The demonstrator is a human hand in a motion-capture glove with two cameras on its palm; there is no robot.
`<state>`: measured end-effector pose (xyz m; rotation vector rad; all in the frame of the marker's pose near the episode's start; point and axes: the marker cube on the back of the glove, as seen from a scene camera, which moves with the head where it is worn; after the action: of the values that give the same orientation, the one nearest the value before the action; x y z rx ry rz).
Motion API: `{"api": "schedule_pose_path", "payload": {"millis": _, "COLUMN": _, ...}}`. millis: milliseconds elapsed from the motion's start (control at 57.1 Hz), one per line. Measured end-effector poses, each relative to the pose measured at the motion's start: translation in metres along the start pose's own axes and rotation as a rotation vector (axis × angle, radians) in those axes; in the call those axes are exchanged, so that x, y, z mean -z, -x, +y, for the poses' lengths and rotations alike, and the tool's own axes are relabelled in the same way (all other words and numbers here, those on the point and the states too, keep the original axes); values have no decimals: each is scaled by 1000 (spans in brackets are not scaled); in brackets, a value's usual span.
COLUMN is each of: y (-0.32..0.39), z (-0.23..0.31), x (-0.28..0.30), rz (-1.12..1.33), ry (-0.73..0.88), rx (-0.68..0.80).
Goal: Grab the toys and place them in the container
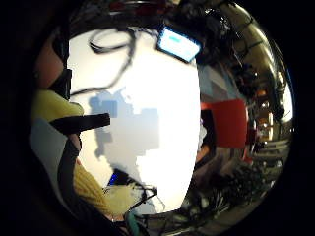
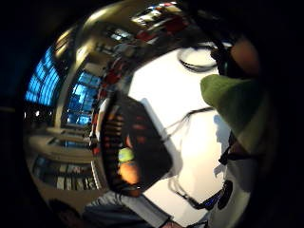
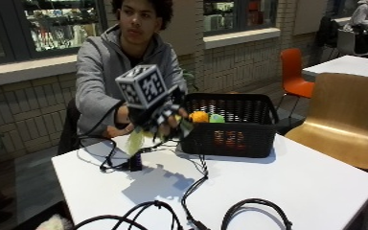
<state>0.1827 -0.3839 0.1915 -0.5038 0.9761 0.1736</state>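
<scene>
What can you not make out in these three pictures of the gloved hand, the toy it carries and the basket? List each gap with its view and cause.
- Toy in the right hand, outside view: mostly covered by the glove; its kind is unclear.
- Basket contents, outside view: the wall hides all but an orange toy and a green toy.
- Toy, thumb side palm view: cut off by the edge.

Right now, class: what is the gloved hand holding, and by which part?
The gloved right hand grips a yellow-green soft toy, raised beside the black basket; which part cannot be told.
</scene>
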Motion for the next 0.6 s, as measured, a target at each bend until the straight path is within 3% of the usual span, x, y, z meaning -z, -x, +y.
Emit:
{"api": "schedule_pose_path", "payload": {"millis": 140, "y": 105, "z": 10, "x": 44, "rz": -11, "ry": -82, "rx": 199}}
{"api": "schedule_pose_path", "payload": {"millis": 263, "y": 189, "z": 13, "x": 51, "rz": -48, "ry": -7, "rx": 402}}
{"api": "schedule_pose_path", "payload": {"millis": 438, "y": 256, "z": -1, "x": 37, "rz": 31, "ry": 5, "rx": 457}}
{"api": "schedule_pose_path", "payload": {"millis": 595, "y": 271, "z": -9, "x": 20, "rz": 94, "ry": 82, "rx": 434}}
